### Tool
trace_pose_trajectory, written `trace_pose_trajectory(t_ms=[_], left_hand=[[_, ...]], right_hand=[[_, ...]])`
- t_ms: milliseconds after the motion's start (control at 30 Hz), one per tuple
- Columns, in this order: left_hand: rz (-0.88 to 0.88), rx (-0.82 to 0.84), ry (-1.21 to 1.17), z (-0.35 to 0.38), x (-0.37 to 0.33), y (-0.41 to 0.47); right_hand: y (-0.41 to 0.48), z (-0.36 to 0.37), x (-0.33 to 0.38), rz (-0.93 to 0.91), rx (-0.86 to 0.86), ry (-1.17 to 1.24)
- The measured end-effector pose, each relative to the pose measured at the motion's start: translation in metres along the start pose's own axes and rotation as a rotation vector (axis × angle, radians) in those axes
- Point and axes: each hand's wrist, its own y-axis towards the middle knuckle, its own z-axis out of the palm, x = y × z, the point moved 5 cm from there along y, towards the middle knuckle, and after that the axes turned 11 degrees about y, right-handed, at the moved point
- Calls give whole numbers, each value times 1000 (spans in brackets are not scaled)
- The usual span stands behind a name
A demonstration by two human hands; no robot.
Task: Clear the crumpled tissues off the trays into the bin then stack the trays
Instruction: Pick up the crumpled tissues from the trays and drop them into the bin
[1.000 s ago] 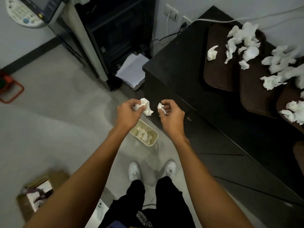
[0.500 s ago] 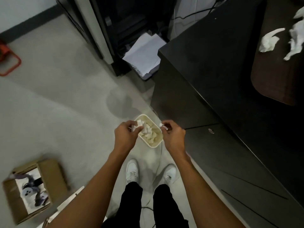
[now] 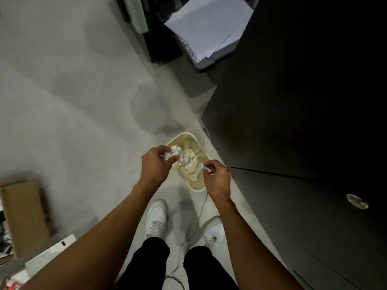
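Note:
A small cream bin stands on the floor against the dark cabinet, with several crumpled tissues inside. My left hand hovers over the bin's left rim, closed on a white crumpled tissue. Over the right rim, my right hand pinches a smaller crumpled tissue between its fingertips. The trays are out of view.
A dark cabinet fills the right side, with a round metal pull on its front. A paper stack lies at the top. A cardboard box sits at the left. A thin cable runs past my white shoes.
The view has tilted down, so the trays have left the frame. Both hands have come down from chest height to just above the bin, still holding their tissues.

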Motion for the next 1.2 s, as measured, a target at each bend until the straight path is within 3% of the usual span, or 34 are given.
trace_pose_trajectory(t_ms=[233, 333, 467, 667, 833, 967, 1033, 1200], left_hand=[[-8, 8, 38, 37, 29, 31], [-12, 20, 71, 49, 39, 37], [-7, 43, 104, 62, 47, 44], [98, 47, 181, 83, 29, 62], [168, 122, 247, 119, 14, 75], [263, 457, 449, 159, 14, 68], [252, 542, 530, 166, 21, 63], [216, 411, 426, 136, 25, 50]], right_hand=[[22, 59, -68, 162, 244, -198], [27, 49, -81, 161, 89, -185], [29, 27, -82, -37, -83, -242], [44, 24, -99, -1, 172, -363], [49, 26, -108, 29, 222, -383], [54, 24, -103, 63, 243, -370], [55, 21, -101, 82, 241, -365], [44, 10, -85, 88, 217, -327]])
